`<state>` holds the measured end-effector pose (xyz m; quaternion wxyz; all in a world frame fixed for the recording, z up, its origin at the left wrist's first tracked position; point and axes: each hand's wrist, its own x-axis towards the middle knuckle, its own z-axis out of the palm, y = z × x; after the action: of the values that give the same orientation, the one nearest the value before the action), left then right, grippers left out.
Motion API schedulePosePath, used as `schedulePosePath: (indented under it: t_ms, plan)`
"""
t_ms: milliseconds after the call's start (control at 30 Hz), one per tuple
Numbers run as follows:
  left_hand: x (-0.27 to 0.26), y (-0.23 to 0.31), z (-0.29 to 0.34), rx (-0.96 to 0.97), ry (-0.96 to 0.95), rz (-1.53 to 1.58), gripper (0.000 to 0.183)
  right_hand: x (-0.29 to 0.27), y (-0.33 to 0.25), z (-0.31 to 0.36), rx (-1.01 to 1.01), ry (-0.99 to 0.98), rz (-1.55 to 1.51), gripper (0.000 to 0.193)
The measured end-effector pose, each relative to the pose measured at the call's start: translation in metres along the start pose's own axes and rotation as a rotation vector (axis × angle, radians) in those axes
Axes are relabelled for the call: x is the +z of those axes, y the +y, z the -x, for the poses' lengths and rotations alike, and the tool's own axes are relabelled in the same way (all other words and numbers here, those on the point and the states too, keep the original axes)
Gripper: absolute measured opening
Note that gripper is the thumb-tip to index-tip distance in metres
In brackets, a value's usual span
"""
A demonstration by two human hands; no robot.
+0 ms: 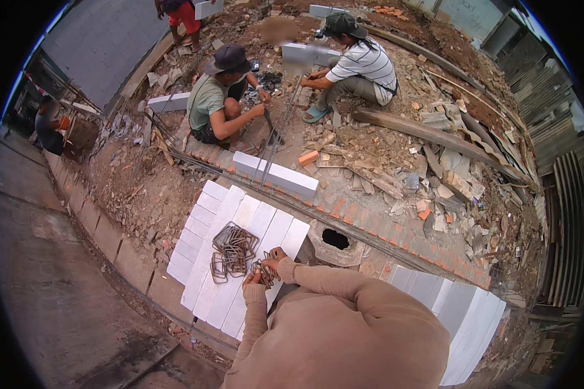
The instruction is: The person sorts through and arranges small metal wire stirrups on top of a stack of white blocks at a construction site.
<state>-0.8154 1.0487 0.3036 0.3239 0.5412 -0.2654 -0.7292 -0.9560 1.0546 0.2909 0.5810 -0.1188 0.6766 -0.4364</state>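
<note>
In front of me, a pile of bent steel rebar stirrups (232,247) lies on a stack of pale lightweight concrete blocks (204,285). My left hand (254,280) and my right hand (278,256) are close together at the pile's near right side. Between them is a bunch of rebar stirrups (266,271), with the fingers of both hands closed around its ends. Part of this bunch is hidden by my fingers. Both forearms are in long brown sleeves.
Beyond the stack, a concrete block (276,175) lies by long rebar rods (282,123). Two people, one in a green shirt (209,104) and one in a striped shirt (365,68), squat there. An open hole (335,238) is right of the stack; rubble and a timber beam (435,139) lie beyond.
</note>
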Motion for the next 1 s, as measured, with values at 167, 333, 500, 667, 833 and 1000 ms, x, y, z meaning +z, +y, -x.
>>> schedulePosePath:
  t_ms: [167, 333, 500, 667, 833, 1000]
  plan:
    - [0.002, 0.002, -0.009, -0.017, -0.044, 0.077, 0.017, -0.022, 0.026, -0.023, 0.205, -0.263, -0.321, 0.023]
    - [-0.016, 0.018, -0.001, -0.075, -0.003, 0.072, 0.031, -0.017, 0.01, -0.015, 0.164, -0.387, -0.425, 0.022]
    - [-0.01, 0.032, 0.011, -0.065, 0.031, 0.14, 0.032, -0.015, 0.011, -0.018, 0.197, -0.431, -0.391, 0.024]
    - [-0.006, 0.029, 0.012, -0.069, 0.057, 0.04, 0.029, -0.006, 0.016, -0.018, 0.157, -0.353, -0.351, 0.035]
    - [-0.015, 0.035, 0.011, -0.11, 0.053, 0.065, 0.029, -0.008, -0.001, -0.011, 0.203, -0.393, -0.374, 0.043]
    - [-0.021, 0.04, 0.004, -0.122, 0.024, 0.147, 0.034, -0.003, -0.015, -0.004, 0.123, -0.278, -0.245, 0.044]
